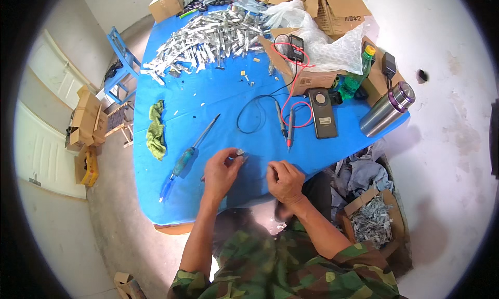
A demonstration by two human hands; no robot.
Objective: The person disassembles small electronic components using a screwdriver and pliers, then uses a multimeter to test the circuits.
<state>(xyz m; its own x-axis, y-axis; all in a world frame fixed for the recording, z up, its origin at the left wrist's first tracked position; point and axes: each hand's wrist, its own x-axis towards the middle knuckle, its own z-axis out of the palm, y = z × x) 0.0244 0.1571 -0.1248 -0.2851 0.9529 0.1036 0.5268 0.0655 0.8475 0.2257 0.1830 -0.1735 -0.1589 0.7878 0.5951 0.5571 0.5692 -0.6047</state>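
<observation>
My left hand (219, 175) is raised over the near part of the blue cloth. Its thumb and fingertips are pinched on a small silvery piece (240, 152), too small to name. To its right, my right hand (287, 182) has its fingers curled together near the table's front edge; anything inside them is hidden. A screwdriver (182, 163) with a teal handle and long shaft lies left of my left hand. Beyond my hands rest the multimeter's black probe (281, 123) and red probe (290, 135).
Many silvery strip-like pieces (208, 39) are heaped at the far left. A green cloth (155, 130) lies on the left. On the right are a multimeter (296, 48), phone (323, 113), green bottle (357, 75) and steel flask (387, 110). A carton of scraps (371, 221) stands below.
</observation>
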